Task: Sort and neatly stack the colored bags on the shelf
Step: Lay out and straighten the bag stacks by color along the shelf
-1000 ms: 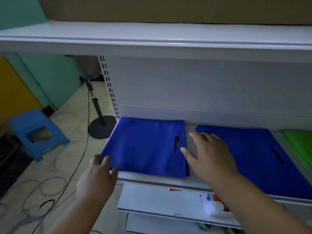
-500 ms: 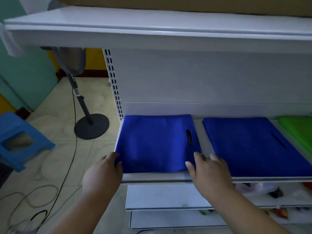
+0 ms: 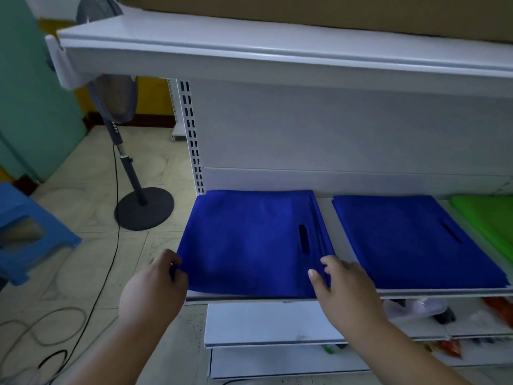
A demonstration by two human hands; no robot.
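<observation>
gripping the near corners of the left blue bag stack (image 3: 249,243), the left hand (image 3: 155,290) and right hand (image 3: 344,290) pinched its front edge on the white shelf (image 3: 327,218); a second blue stack (image 3: 410,240) and green bags (image 3: 491,218) lay rightward.

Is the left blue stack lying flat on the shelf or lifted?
Mostly flat. The left blue stack lies on the shelf; both hands, left and right, grip its front corners.

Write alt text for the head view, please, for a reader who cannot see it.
Both hands, left hand and right hand, grip the front corners of the left blue bag stack on a white shelf; a second blue stack lies right of it.
</observation>
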